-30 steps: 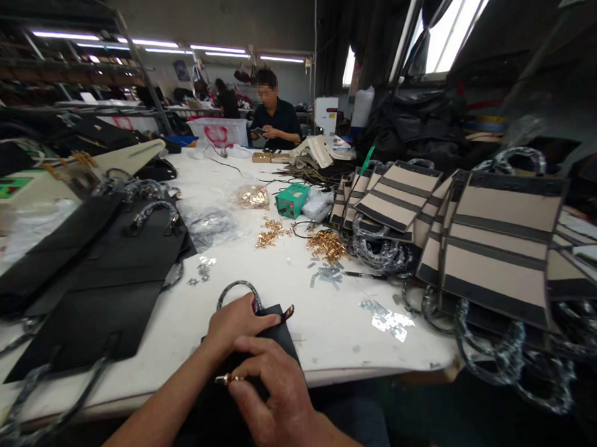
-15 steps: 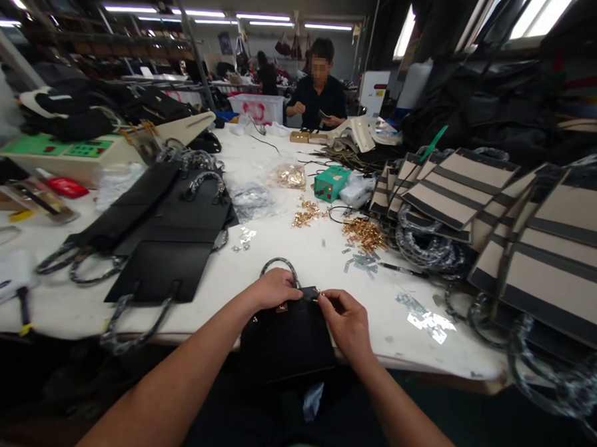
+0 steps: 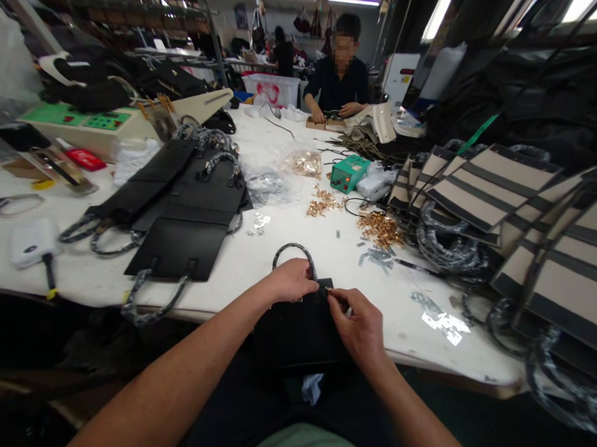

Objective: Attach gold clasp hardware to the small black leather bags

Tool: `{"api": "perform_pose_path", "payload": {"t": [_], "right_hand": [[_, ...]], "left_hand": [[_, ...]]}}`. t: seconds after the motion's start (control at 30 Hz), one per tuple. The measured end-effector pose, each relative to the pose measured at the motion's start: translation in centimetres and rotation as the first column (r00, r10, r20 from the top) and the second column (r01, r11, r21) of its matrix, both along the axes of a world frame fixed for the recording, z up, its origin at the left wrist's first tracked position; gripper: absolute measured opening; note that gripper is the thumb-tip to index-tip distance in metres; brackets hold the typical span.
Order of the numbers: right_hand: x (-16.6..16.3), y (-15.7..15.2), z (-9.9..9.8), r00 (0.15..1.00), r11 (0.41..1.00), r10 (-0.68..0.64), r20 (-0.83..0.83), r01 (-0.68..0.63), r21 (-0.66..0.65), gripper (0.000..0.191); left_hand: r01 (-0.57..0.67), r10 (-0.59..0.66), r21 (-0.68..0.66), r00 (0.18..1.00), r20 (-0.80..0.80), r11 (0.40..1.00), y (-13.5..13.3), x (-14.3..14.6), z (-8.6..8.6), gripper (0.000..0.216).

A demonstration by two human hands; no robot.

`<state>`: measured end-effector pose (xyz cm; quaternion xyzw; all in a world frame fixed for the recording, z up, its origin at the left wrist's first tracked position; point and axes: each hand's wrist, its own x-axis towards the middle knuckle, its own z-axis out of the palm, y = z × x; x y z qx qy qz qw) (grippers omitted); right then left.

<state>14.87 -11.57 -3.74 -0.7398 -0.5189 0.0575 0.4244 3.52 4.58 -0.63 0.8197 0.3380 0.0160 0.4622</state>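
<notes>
A black handbag [image 3: 297,337] rests at the table's front edge, close to my body, its wrapped loop handle [image 3: 297,247] standing up behind my fingers. My left hand [image 3: 293,280] is closed on the bag's top edge beside the handle base, thumb pressing on it. At the top right corner of the bag, my right hand [image 3: 361,320] pinches a small gold metal fitting [image 3: 328,290] between thumb and fingertips. Its exact shape is too small to make out. Part of the bag's top is hidden under my left hand.
Black bag panels [image 3: 177,244] with wrapped handles lie on the left. Gold fittings [image 3: 381,229] and flat metal plates [image 3: 446,324] are scattered right of centre, near a green box [image 3: 348,173]. Beige-and-black panels [image 3: 495,187] are stacked at right. A co-worker [image 3: 339,79] sits across the white table [image 3: 256,274].
My view has tilted down and shifted left, so things appear further right. Both hands keep their hold at the bag's top. The co-worker's hands have lowered to the small boxes.
</notes>
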Motion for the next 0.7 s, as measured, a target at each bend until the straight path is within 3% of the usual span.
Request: {"api": "perform_pose_path", "payload": {"t": [0.23,0.7], "right_hand": [[-0.5,-0.6,0.3,0.998,0.999,-0.036,0.055,0.037,-0.025,0.018],[-0.9,-0.7,0.6,0.998,0.997,-0.062,-0.017,0.061,-0.055,0.023]], "left_hand": [[0.01,-0.012,0.045,0.999,0.038,0.999,-0.8,-0.4,1.0,0.017],[-0.029,0.023,0.12,0.999,0.049,0.992,-2.6,-0.8,2.8,0.023]]}}
